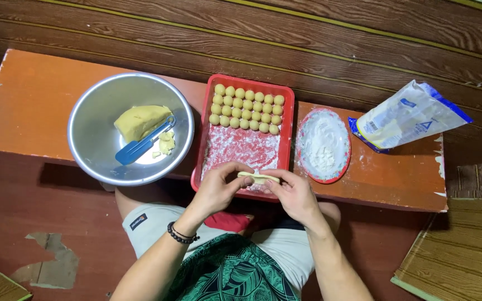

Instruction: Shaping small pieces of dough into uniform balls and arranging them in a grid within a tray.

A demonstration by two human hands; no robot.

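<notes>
My left hand (217,187) and my right hand (293,195) meet over the near edge of a red tray (289,128), each pinching one end of a small rolled strip of pale yellow dough (258,178). The tray is dusted with flour and holds several rows of small dough balls (246,109) at its far end. A black bead bracelet sits on my left wrist.
A metal bowl (93,120) on the left holds a lump of yellow dough (138,121) and a blue spatula (140,145). A red plate of flour (323,146) and a flour bag (409,116) lie to the right, all on a low orange bench (34,100). My knees are under the bench.
</notes>
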